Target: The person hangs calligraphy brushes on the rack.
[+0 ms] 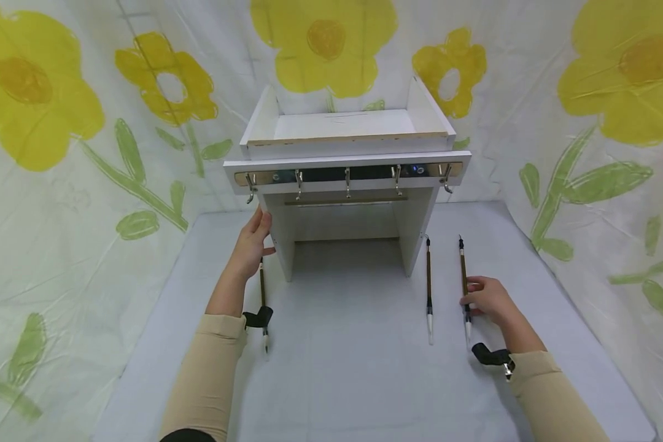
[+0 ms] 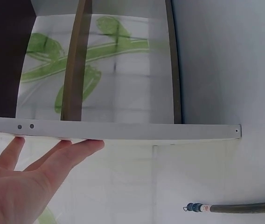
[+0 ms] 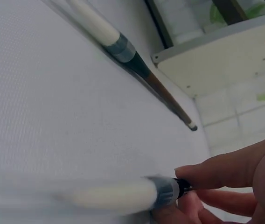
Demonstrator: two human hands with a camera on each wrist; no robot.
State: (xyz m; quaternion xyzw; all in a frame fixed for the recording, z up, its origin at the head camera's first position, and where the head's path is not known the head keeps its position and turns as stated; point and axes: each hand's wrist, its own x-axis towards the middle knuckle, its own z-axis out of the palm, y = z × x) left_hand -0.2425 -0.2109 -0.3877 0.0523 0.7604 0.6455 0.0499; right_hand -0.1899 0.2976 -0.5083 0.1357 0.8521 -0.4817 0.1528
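Observation:
A white wooden shelf (image 1: 350, 147) stands at the back of the table, with a hook rail (image 1: 323, 175) across its front. My left hand (image 1: 250, 245) rests on the shelf's left side panel (image 2: 132, 131), its fingers fairly straight against the outer face. To the right of the shelf, my right hand (image 1: 488, 299) pinches a writing brush (image 1: 463, 264) by the lower handle, just above its white-haired head (image 3: 118, 196). A second writing brush (image 1: 428, 276) lies between that hand and the shelf. Beside my left wrist lies another writing brush (image 1: 262, 285), partly hidden by the hand and wrist strap.
A pale cloth covers the table (image 1: 342, 368). Behind and at both sides hangs a white curtain (image 1: 226, 73) printed with yellow flowers. Several metal hooks stick out from the rail toward me. The shelf's lower part is an open bay between two side panels.

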